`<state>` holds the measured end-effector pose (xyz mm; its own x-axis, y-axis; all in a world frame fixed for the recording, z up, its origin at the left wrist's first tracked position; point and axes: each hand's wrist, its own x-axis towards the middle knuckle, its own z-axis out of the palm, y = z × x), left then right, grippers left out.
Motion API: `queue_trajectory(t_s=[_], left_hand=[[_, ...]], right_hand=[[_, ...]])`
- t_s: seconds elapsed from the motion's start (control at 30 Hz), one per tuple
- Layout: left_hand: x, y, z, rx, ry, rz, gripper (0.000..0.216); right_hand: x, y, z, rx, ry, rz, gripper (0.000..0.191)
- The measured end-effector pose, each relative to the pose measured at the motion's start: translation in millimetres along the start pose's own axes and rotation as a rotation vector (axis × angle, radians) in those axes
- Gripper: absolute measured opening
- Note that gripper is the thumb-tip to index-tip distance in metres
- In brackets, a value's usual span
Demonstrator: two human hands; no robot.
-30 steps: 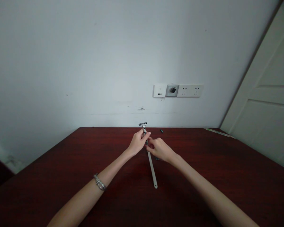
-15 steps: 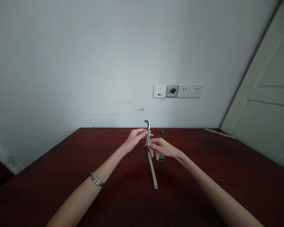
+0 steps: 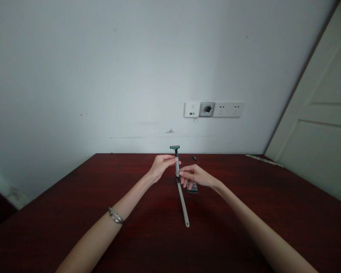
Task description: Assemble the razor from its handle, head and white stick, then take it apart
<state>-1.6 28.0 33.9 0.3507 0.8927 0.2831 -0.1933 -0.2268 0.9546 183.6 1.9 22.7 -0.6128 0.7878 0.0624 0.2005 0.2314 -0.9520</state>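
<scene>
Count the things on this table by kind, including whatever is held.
Razor: 1
Small clear case: 1
Small black piece: 1
Pale strip at the far right edge: 1
Total: 4

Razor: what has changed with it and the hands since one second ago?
The razor was twisted about its handle: its head turned edge-on, then broadside again. The right hand drew slightly right, uncovering a small pack on the table. The left hand still pinches below the head; the handle's lower end stayed put.
</scene>
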Motion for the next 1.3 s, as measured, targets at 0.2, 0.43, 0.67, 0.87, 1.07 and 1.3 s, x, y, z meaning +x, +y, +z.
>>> queue_trajectory(t_s=[0.2,0.43,0.67,0.87,1.07,1.3], left_hand=[[4.1,-6.2,-4.6,0.16,0.147,-0.051,0.028],[4.9,-17.1,-1.7,0.321,0.231,-0.076,0.03],[4.2,-20.3,-2.6,0.355,0.238,-0.118,0.03],[4.4,-23.1,0.7,0.36,0.204,-0.143,0.029],[3.6,-21.7,-20.6,0.267,-0.077,-0.339,0.045],[10.2,-7.0,-70.1,0.536,-0.003,-0.466,0.065]], right_hand=[[-4.6,-17.5,2.8,-0.477,0.316,-0.012,0.044],[-1.0,-25.3,33.5,-0.992,0.438,0.073,0.038],[2.3,-22.4,47.3,-1.061,0.412,0.208,0.035],[3.0,-22.2,48.4,-1.082,0.368,0.198,0.034],[1.2,-23.4,51.7,-1.066,0.325,0.236,0.032],[-1.5,-18.0,67.7,-0.928,0.144,0.34,0.025]])
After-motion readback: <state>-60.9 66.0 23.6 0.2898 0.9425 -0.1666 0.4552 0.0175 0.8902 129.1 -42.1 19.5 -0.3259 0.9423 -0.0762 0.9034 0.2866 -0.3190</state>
